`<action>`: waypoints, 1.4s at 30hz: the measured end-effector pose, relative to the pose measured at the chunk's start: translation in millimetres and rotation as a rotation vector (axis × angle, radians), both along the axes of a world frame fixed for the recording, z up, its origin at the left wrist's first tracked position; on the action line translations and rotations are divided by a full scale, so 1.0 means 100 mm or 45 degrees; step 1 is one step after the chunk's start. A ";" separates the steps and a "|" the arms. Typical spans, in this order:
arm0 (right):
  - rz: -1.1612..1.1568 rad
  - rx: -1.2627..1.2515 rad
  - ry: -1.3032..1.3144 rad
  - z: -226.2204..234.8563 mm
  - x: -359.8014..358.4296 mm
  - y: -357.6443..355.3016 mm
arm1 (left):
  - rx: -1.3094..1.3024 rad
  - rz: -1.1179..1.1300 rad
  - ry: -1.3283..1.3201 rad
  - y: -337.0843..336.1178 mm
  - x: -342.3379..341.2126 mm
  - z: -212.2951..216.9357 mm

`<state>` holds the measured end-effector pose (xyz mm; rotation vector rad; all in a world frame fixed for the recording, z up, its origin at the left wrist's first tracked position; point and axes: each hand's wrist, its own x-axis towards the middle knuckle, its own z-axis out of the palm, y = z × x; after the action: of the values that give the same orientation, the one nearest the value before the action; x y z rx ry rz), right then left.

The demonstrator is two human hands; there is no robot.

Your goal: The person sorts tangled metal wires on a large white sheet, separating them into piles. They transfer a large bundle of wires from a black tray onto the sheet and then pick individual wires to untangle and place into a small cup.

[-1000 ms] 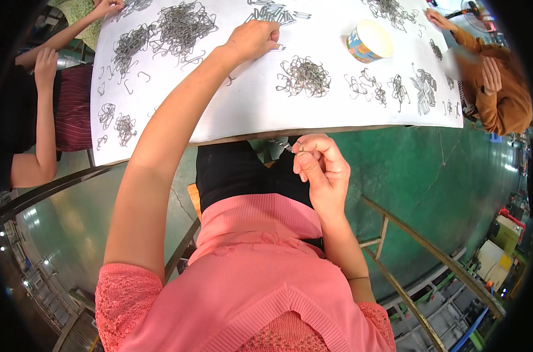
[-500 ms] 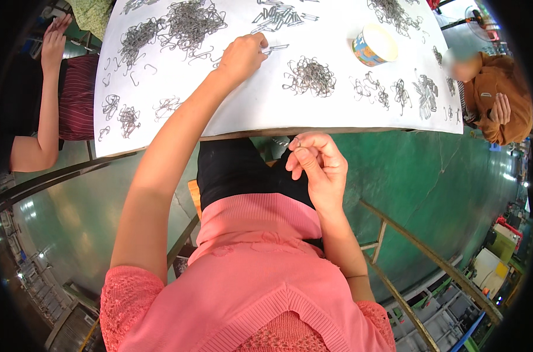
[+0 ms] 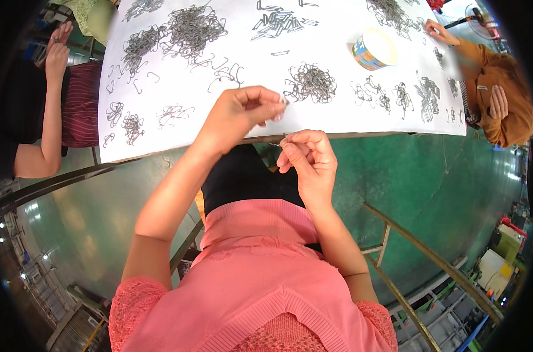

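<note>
Both hands pinch small wire pieces at the white table's (image 3: 161, 132) near edge: left hand (image 3: 240, 114), right hand (image 3: 307, 158); green floor (image 3: 407, 176) below.

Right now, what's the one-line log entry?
left hand: pinching wire piece | right hand: pinching wire piece | white table: wire piles, paper cup

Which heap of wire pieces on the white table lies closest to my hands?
The round tangled heap just beyond your left hand and right hand, left of the paper cup. The other heaps lie farther up or out toward the sides.
</note>
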<state>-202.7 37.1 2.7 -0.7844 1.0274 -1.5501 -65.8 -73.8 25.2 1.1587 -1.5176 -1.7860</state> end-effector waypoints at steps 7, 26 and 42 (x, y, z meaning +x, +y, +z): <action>-0.037 0.023 0.027 -0.04 0.03 -0.02 | 0.008 0.147 0.028 0.34 0.00 0.25; 0.513 -0.315 1.642 -0.34 0.44 -1.73 | -0.586 0.239 0.093 0.79 0.22 -0.07; 0.285 0.053 1.953 -0.13 -0.64 -1.54 | -0.663 0.252 0.167 0.75 0.27 -0.39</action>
<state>-266.6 -116.8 -9.9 -2.0593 1.8788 -0.5004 -38.8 0.8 -14.1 0.8751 -1.5955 -1.2082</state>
